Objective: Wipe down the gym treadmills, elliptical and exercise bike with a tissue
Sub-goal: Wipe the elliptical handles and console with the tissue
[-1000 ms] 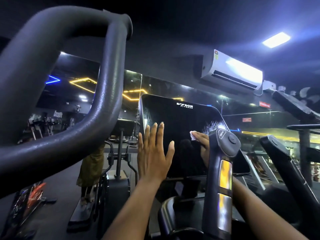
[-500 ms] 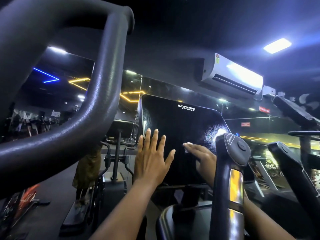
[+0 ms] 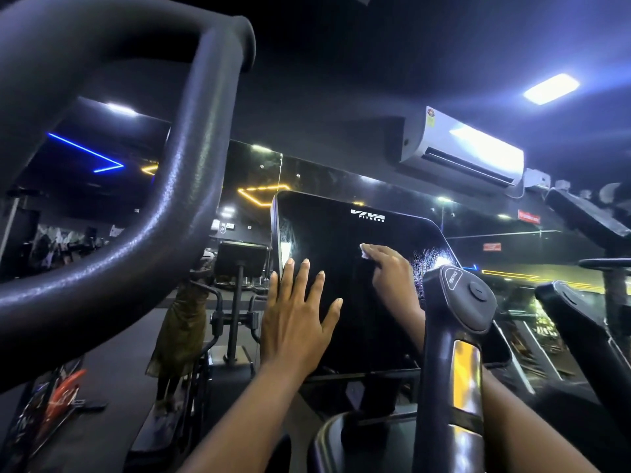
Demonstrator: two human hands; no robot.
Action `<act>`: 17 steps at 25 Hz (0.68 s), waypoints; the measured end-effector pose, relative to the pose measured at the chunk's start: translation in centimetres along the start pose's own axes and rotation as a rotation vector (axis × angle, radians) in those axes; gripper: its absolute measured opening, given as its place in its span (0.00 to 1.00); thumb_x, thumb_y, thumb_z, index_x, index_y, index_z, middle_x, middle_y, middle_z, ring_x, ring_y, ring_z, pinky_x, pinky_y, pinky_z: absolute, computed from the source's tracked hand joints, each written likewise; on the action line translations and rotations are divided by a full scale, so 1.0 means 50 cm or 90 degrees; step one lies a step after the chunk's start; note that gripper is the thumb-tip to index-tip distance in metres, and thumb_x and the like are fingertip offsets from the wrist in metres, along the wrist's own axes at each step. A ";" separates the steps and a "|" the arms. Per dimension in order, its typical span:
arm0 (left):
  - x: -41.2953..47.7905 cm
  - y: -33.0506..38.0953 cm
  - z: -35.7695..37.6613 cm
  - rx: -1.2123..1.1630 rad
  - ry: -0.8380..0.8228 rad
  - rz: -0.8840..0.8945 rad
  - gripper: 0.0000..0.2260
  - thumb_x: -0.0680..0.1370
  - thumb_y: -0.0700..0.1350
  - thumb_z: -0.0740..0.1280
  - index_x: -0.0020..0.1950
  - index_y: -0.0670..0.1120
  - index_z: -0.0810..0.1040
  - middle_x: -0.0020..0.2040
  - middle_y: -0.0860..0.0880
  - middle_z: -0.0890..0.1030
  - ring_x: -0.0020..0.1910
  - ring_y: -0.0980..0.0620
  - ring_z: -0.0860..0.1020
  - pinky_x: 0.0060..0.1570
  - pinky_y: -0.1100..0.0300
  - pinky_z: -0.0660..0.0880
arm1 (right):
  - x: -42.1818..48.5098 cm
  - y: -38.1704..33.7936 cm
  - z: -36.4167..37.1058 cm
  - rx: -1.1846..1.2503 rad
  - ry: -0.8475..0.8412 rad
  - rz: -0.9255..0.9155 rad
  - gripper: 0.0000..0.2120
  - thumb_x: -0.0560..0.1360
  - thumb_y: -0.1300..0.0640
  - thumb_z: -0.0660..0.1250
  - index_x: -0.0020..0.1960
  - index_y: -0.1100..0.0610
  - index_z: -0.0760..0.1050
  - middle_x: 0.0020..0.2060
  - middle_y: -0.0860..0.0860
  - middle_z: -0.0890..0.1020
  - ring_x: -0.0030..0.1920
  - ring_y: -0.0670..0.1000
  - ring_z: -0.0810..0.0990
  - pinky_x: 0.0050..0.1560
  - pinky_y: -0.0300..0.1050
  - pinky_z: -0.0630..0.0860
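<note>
Dim gym under a dark ceiling, with a mirrored wall (image 3: 317, 179) at 12 o'clock. At 9 o'clock, close to the lens, a thick black handlebar loop (image 3: 191, 199), curving from the top edge down to the left edge. Seen through the loop at 10 o'clock, a blue light strip (image 3: 85, 151). Toward 8 o'clock, a figure (image 3: 184, 332) in a yellowish garment, standing beside a second machine's small console (image 3: 240, 259).

Just below centre, at 6 o'clock, the left hand (image 3: 293, 322): fingers straight and spread, palm laid flat on the lower left part of the black console screen (image 3: 341, 230), gripping nothing. On the screen's upper right part, at 3 o'clock from centre, a white tissue (image 3: 364, 251), only a small corner showing. Over it the right hand (image 3: 389, 271), fingers bent down onto the tissue and pressing it against the glass.

At 4 o'clock, an upright grip handle (image 3: 457, 302) with a round button on top and shiny metal plates below, hiding part of the right forearm. At 1 o'clock, a white air conditioner (image 3: 461, 148) on the wall. At 2 o'clock, a bright ceiling light (image 3: 551, 88).
</note>
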State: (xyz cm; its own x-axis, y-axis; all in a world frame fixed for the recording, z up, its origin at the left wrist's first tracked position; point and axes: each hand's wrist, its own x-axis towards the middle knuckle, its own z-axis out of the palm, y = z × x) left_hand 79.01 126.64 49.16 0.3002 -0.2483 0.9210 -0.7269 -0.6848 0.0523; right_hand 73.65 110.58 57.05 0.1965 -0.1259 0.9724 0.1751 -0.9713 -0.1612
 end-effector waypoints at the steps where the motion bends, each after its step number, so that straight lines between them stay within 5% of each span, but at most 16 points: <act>1: 0.000 0.007 -0.009 0.004 0.004 0.006 0.33 0.81 0.60 0.39 0.64 0.45 0.78 0.66 0.42 0.76 0.69 0.41 0.70 0.69 0.48 0.55 | -0.020 -0.009 0.005 -0.006 -0.019 -0.023 0.18 0.71 0.64 0.56 0.53 0.64 0.81 0.47 0.58 0.83 0.49 0.55 0.81 0.55 0.23 0.63; 6: -0.005 0.016 -0.036 0.034 -0.025 -0.007 0.35 0.80 0.61 0.35 0.66 0.47 0.76 0.68 0.44 0.74 0.70 0.43 0.69 0.72 0.48 0.56 | -0.101 -0.052 -0.010 -0.013 -0.086 -0.283 0.19 0.70 0.61 0.57 0.55 0.60 0.81 0.51 0.52 0.83 0.47 0.52 0.81 0.50 0.41 0.74; 9: -0.008 0.016 -0.035 -0.006 -0.030 -0.005 0.45 0.72 0.65 0.22 0.76 0.49 0.61 0.77 0.47 0.58 0.77 0.47 0.50 0.73 0.52 0.39 | -0.026 -0.025 0.003 -0.007 -0.077 -0.213 0.15 0.72 0.65 0.61 0.55 0.60 0.81 0.51 0.53 0.83 0.50 0.52 0.81 0.55 0.37 0.73; 12: -0.008 0.014 -0.033 -0.058 0.012 -0.023 0.46 0.71 0.67 0.23 0.76 0.49 0.60 0.78 0.48 0.56 0.78 0.50 0.47 0.72 0.54 0.35 | 0.060 -0.014 0.038 -0.035 -0.057 -0.159 0.17 0.70 0.73 0.65 0.56 0.62 0.80 0.51 0.55 0.83 0.53 0.54 0.81 0.56 0.29 0.67; 17: -0.012 0.010 -0.030 -0.166 0.036 -0.051 0.40 0.73 0.69 0.31 0.77 0.48 0.57 0.78 0.49 0.53 0.76 0.54 0.44 0.72 0.57 0.36 | -0.005 -0.060 0.039 -0.025 -0.096 -0.251 0.22 0.65 0.72 0.62 0.57 0.61 0.80 0.53 0.55 0.82 0.52 0.56 0.80 0.54 0.47 0.76</act>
State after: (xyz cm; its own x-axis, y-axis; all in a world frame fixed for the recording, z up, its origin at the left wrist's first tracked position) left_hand 77.53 127.48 49.24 0.3340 -0.1565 0.9295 -0.8388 -0.4991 0.2174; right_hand 74.93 113.93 56.97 0.2619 0.2844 0.9222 0.2284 -0.9467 0.2271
